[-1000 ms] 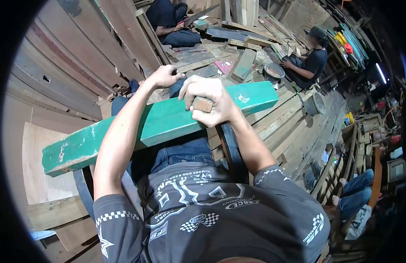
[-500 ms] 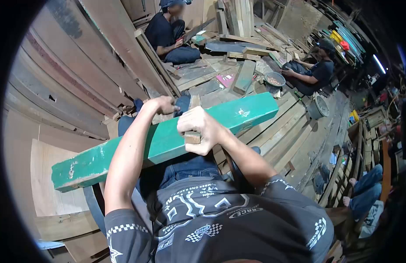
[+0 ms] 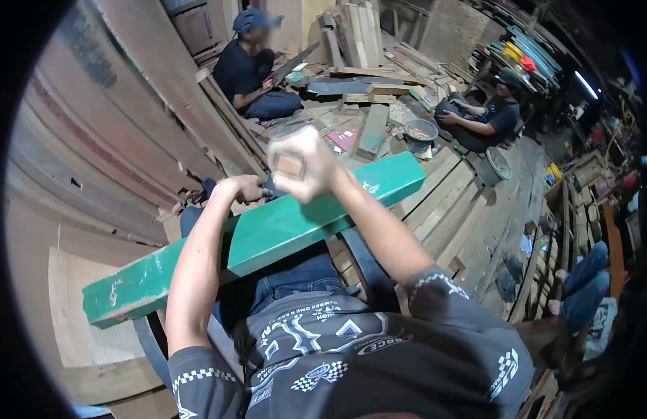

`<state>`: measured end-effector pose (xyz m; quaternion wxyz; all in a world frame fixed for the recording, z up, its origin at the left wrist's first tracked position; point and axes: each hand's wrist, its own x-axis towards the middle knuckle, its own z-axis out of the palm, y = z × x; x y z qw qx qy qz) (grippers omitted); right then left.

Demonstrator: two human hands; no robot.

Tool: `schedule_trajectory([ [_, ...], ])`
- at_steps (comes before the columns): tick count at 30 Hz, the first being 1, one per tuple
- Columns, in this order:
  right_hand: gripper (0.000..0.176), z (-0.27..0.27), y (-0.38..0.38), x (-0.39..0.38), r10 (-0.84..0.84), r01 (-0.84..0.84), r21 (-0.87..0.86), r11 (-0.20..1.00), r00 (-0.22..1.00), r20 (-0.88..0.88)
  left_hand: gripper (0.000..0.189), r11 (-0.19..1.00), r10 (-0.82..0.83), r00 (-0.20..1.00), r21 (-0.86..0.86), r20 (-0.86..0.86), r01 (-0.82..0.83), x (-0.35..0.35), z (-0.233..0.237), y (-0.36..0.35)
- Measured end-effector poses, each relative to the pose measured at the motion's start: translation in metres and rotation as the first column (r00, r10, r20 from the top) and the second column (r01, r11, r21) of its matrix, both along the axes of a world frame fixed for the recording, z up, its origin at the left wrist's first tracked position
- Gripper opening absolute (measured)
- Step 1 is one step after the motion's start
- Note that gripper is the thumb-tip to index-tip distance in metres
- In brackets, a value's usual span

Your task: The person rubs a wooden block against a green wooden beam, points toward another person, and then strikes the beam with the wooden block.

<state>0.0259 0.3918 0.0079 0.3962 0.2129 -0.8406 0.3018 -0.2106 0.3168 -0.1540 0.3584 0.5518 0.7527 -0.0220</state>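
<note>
A long green-painted wooden beam (image 3: 288, 230) lies slantwise across my lap, its paint chipped at both ends. My right hand (image 3: 306, 164) is closed round a squared piece of wood (image 3: 289, 165), raised above the beam and blurred. Only the wood's end faces me; the rest is hidden by my fist. My left forearm crosses over the beam, and my left hand (image 3: 241, 188) is at its far edge with the fingers curled. What those fingers hold, if anything, is hidden.
Wide planks (image 3: 107, 133) lean on the left. Ahead, two people sit on the floor among wood offcuts, near a bucket (image 3: 420, 130) with small bits in it and another grey bucket (image 3: 494, 166). Someone's bare feet (image 3: 557, 293) show at the right.
My right hand has risen up and away from the beam with the piece of wood. My left hand stays at the beam's far edge. The view has shifted slightly.
</note>
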Motion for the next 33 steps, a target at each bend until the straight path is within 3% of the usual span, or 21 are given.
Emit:
schedule_trajectory([
  [2, 0.016, 0.013, 0.031, -0.032, -0.189, 0.186, 0.076, 0.98, 0.981, 0.037, 0.041, 0.998, 0.066, 0.993, 0.019, 0.096, -0.068, -0.002, -0.003, -0.001],
  [3, 0.018, 0.017, 0.048, -0.054, -0.262, 0.263, -0.014, 0.965, 0.964, 0.054, 0.033, 0.994, 0.106, 0.981, 0.013, 0.164, -0.109, -0.007, -0.006, -0.002],
  [5, 0.024, 0.017, 0.072, -0.091, -0.383, 0.385, -0.256, 0.887, 0.922, 0.059, 0.024, 0.997, 0.049, 0.99, -0.061, 0.133, -0.041, -0.004, -0.006, 0.006],
  [6, 0.029, 0.016, 0.084, -0.11, -0.427, 0.405, -0.407, 0.819, 0.903, 0.04, 0.028, 0.995, -0.066, 0.998, -0.074, 0.013, 0.067, 0.001, 0.007, 0.005],
  [8, 0.048, 0.004, 0.112, -0.152, -0.582, 0.491, -0.477, 0.729, 0.811, -0.054, 0.031, 0.991, 0.13, 0.988, -0.024, 0.088, -0.128, 0.002, 0.005, 0.0],
  [10, 0.073, 0.008, 0.113, -0.159, -0.781, 0.791, -0.386, 0.474, 0.581, 0.229, 0.043, 0.981, 0.181, 0.967, 0.037, 0.179, -0.191, 0.019, 0.024, -0.011],
  [11, 0.086, -0.003, 0.129, -0.172, -0.689, 0.728, -0.424, 0.538, 0.67, 0.276, 0.045, 1.0, -0.007, 0.997, 0.019, 0.08, 0.006, -0.003, 0.003, -0.001],
  [12, 0.089, -0.001, 0.121, -0.161, -0.629, 0.721, -0.464, 0.515, 0.686, 0.367, 0.048, 0.98, -0.198, 0.98, 0.003, -0.013, 0.198, -0.026, -0.017, 0.009],
  [14, 0.093, -0.052, 0.159, -0.2, -0.645, 0.736, -0.462, 0.495, 0.668, 0.373, 0.046, 0.996, 0.058, 0.994, -0.068, -0.09, -0.064, 0.03, 0.048, -0.005],
  [15, 0.097, -0.056, 0.162, -0.192, -0.558, 0.747, -0.47, 0.47, 0.665, 0.497, 0.04, 0.998, 0.024, 0.999, 0.063, -0.049, -0.021, 0.029, 0.046, -0.012],
  [16, 0.1, -0.062, 0.158, -0.188, -0.592, 0.822, -0.421, 0.383, 0.568, 0.571, 0.04, 0.998, 0.042, 0.999, 0.038, -0.009, -0.042, 0.03, 0.042, -0.011],
  [18, 0.1, -0.065, 0.152, -0.166, -0.59, 0.885, -0.343, 0.316, 0.466, 0.659, 0.04, 0.995, 0.101, 0.993, -0.009, 0.06, -0.1, 0.023, 0.033, -0.007],
  [20, 0.1, -0.082, 0.16, -0.166, -0.576, 0.885, -0.314, 0.343, 0.463, 0.674, 0.046, 0.993, 0.081, 0.99, -0.078, -0.111, -0.09, 0.037, 0.052, -0.008],
  [22, 0.096, -0.092, 0.161, -0.165, -0.612, 0.908, -0.321, 0.268, 0.418, 0.672, 0.046, 0.998, 0.054, 0.999, -0.037, -0.008, -0.054, 0.034, 0.051, -0.01],
  [24, 0.096, -0.116, 0.174, -0.171, -0.575, 0.89, -0.364, 0.273, 0.455, 0.68, 0.045, 0.998, 0.061, 0.997, -0.022, -0.036, -0.062, 0.027, 0.04, -0.009],
  [26, 0.096, -0.127, 0.173, -0.17, -0.57, 0.911, -0.31, 0.271, 0.412, 0.711, 0.044, 0.997, 0.064, 0.998, -0.036, 0.002, -0.064, 0.006, 0.011, -0.003],
  [27, 0.098, -0.125, 0.169, -0.16, -0.5, 0.893, -0.309, 0.327, 0.441, 0.745, 0.032, 0.996, 0.08, 0.99, 0.028, 0.114, -0.084, 0.011, 0.016, -0.006],
  [30, 0.101, -0.141, 0.171, -0.169, -0.543, 0.916, -0.214, 0.338, 0.375, 0.751, 0.042, 0.998, 0.02, 0.998, 0.065, -0.06, -0.016, 0.025, 0.038, -0.011],
  [31, 0.102, -0.143, 0.174, -0.171, -0.491, 0.89, -0.265, 0.371, 0.43, 0.758, 0.039, 0.998, 0.031, 0.997, 0.052, -0.072, -0.027, 0.043, 0.061, -0.012],
  [33, 0.097, -0.133, 0.161, -0.161, -0.53, 0.888, -0.275, 0.369, 0.444, 0.722, 0.044, 0.995, 0.101, 0.993, 0.029, -0.055, -0.1, 0.046, 0.061, -0.013],
])
